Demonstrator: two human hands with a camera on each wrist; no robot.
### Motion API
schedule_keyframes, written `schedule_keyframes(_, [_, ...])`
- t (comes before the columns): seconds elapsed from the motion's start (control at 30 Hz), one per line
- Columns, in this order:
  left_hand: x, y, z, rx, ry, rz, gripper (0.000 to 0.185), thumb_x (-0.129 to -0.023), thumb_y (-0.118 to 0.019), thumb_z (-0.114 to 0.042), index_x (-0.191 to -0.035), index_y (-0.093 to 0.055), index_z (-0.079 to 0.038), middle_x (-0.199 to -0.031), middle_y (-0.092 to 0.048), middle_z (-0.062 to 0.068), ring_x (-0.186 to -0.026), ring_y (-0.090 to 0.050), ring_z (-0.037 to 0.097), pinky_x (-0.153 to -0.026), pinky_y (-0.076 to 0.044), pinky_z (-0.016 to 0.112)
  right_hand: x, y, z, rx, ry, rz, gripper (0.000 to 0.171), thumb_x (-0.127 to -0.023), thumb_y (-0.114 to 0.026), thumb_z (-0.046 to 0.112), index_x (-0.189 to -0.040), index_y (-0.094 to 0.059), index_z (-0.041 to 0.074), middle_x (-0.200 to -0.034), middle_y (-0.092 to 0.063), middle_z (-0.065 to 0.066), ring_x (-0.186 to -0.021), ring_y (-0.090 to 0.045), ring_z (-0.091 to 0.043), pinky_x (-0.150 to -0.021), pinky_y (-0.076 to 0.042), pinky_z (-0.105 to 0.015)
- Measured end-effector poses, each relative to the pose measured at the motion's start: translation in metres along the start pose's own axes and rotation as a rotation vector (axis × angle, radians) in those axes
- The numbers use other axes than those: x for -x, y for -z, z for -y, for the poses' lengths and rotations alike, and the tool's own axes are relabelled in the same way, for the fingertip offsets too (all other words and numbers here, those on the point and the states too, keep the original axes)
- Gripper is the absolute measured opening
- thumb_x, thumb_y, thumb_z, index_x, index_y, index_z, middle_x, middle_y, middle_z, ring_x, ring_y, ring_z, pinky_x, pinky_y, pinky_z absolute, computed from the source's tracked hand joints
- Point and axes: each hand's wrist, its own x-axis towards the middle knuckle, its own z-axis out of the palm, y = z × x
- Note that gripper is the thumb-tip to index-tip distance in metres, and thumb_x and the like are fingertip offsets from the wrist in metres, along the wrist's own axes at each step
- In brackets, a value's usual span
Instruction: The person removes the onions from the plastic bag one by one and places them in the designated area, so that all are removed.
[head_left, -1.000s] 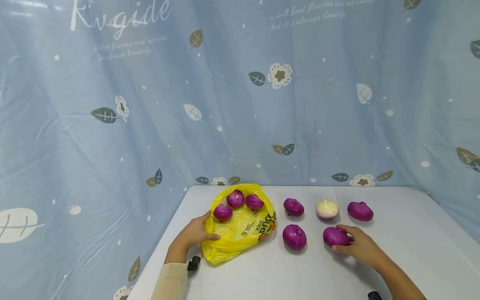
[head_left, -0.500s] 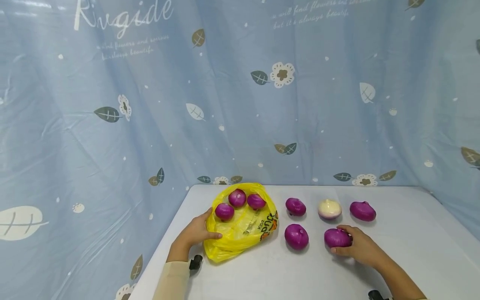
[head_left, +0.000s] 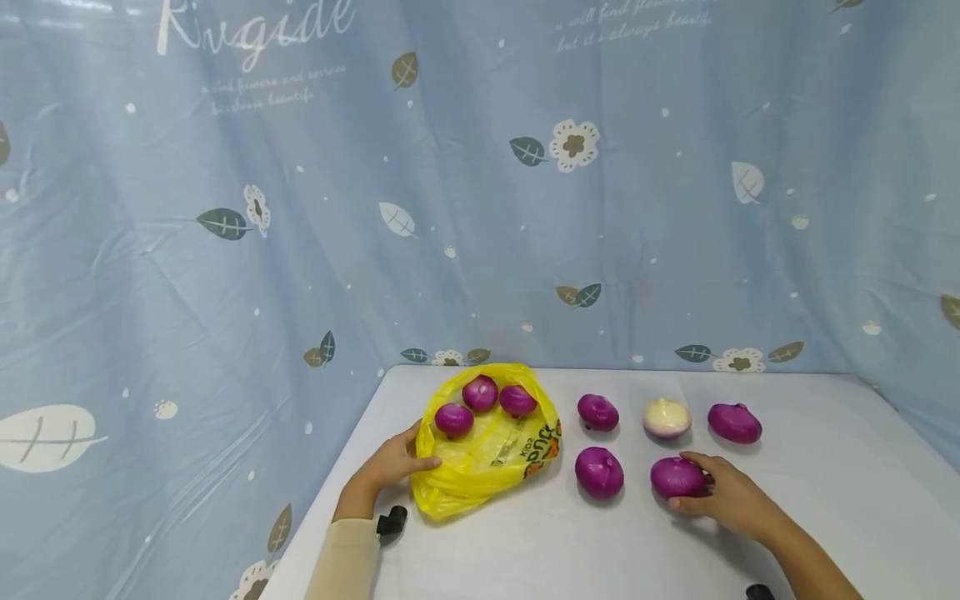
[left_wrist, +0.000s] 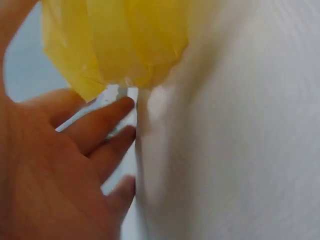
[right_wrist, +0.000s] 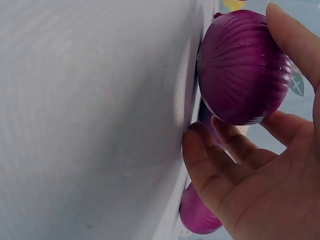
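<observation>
Head view shows the right hand (head_left: 729, 497) partly hiding its gripped onion (head_left: 677, 477).

Yellow plastic bag (head_left: 468, 483) on counter (head_left: 525, 567): printed, mouth open, three purple onions (head_left: 480, 393) inside, edge in left hand (head_left: 390, 463). Glossy ribbed onion (head_left: 677, 478), purple, gripped by right hand (head_left: 735, 497), near three other purple onions (head_left: 599, 472) and one pale-topped onion (head_left: 667, 418).

Cropping the yellow bag (left_wrist: 117, 40) at eleven o'clock, left wrist view; partly hiding right fingers (right_wrist: 289, 127) behind a purple onion (right_wrist: 244, 70) at two, right wrist view.
</observation>
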Motion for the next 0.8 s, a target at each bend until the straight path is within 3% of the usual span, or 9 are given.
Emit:
schedule_keyframes(0.13, [-0.002,-0.002,0.006,0.033,-0.027,0.004,0.092,-0.080,-0.074,-0.051,-0.154,-0.031,-0.017,-0.152,-0.038,0.011,-0.139,-0.031,0.036,-0.110,-0.021,0.061,-0.001,0.002,-0.001,-0.001,-0.011,0.011,0.094,-0.074,-0.079,0.053,-0.139,-0.044,-0.005,-0.129,-0.046,-0.036,-0.110,-0.053,-0.048,-0.083,-0.049,-0.062])
schedule_keyframes(0.33, [-0.006,-0.005,0.013,0.029,-0.029,-0.046,0.082,-0.087,-0.067,-0.052,-0.153,-0.032,-0.018,-0.152,-0.038,0.012,-0.140,-0.027,0.041,-0.110,-0.014,0.064,-0.001,0.014,0.003,0.001,-0.011,0.024,0.097,-0.075,-0.077,0.055,-0.143,-0.039,-0.004,-0.132,-0.044,-0.034,-0.114,-0.050,-0.049,-0.081,-0.048,-0.063])
schedule_keyframes(0.4, [-0.007,-0.007,0.017,0.090,-0.029,-0.074,0.075,-0.092,-0.061,-0.052,-0.153,-0.033,-0.020,-0.152,-0.037,0.008,-0.140,-0.028,0.037,-0.112,-0.015,0.059,0.000,0.020,0.008,-0.007,-0.017,0.018,0.098,-0.076,-0.076,0.055,-0.144,-0.038,-0.003,-0.134,-0.043,-0.034,-0.116,-0.048,-0.050,-0.081,-0.048,-0.063])
schedule_keyframes(0.57, [-0.008,-0.012,0.026,0.260,-0.063,-0.174,0.059,-0.098,-0.050,-0.050,-0.150,-0.040,-0.024,-0.149,-0.042,0.005,-0.137,-0.037,0.030,-0.112,-0.024,0.051,0.004,0.030,0.024,-0.032,0.070,-0.077,0.092,-0.080,-0.074,0.052,-0.143,-0.039,-0.005,-0.137,-0.040,-0.034,-0.115,-0.049,-0.052,-0.082,-0.050,-0.059])
schedule_keyframes(0.63, [-0.007,-0.013,0.027,0.290,-0.084,-0.201,0.057,-0.099,-0.051,-0.048,-0.149,-0.043,-0.022,-0.147,-0.044,0.007,-0.134,-0.041,0.031,-0.111,-0.027,0.050,0.003,0.032,0.035,-0.037,0.111,-0.130,0.089,-0.082,-0.073,0.052,-0.142,-0.041,-0.005,-0.136,-0.043,-0.032,-0.115,-0.050,-0.050,-0.084,-0.051,-0.058])
schedule_keyframes(0.8, [-0.006,-0.014,0.027,0.335,-0.054,-0.218,0.057,-0.094,-0.059,-0.049,-0.145,-0.049,-0.025,-0.145,-0.047,0.004,-0.128,-0.049,0.028,-0.108,-0.034,0.047,-0.004,0.030,0.066,-0.081,0.162,-0.205,0.078,-0.087,-0.069,0.050,-0.142,-0.045,0.000,-0.135,-0.048,-0.026,-0.119,-0.050,-0.045,-0.090,-0.048,-0.055])
